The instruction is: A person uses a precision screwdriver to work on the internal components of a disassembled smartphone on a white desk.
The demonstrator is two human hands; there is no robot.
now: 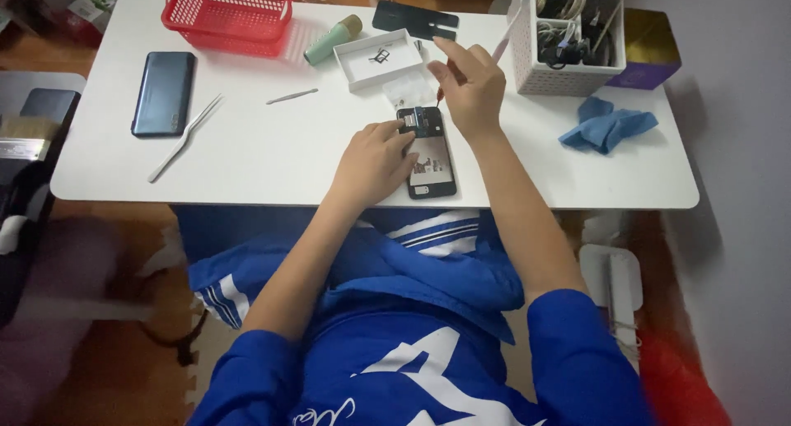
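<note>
resting flat on the smooth white rectangular table (247,158) with rounded corners, the opened black smartphone with its back cover off (428,154) lay near the front edge, its upper end showing small dark and bluish parts. the left hand (372,162) pressed on the phone's left side, fingers curled loosely and touching its bare upper part, steadying rather than gripping it. the right hand (472,88) hovered just above the phone's top end, fingers pinched narrowly around a thin dark pointed tool (440,95) whose tip pointed down toward the phone; what kind of tool it was could not be told.

just beyond the phone sat a shallow white cardboard tray (379,58) holding small dark pieces. a red plastic lattice basket (228,12) stood at the far edge, a pale green cylinder (332,39) beside it. a glossy dark blue slab, a phone back or power bank (164,93), lay to the left, with slim metal tweezers (184,137) near it. a white perforated organiser bin (564,35) of cables and a crumpled blue cloth (606,124) lay to the right.
</note>
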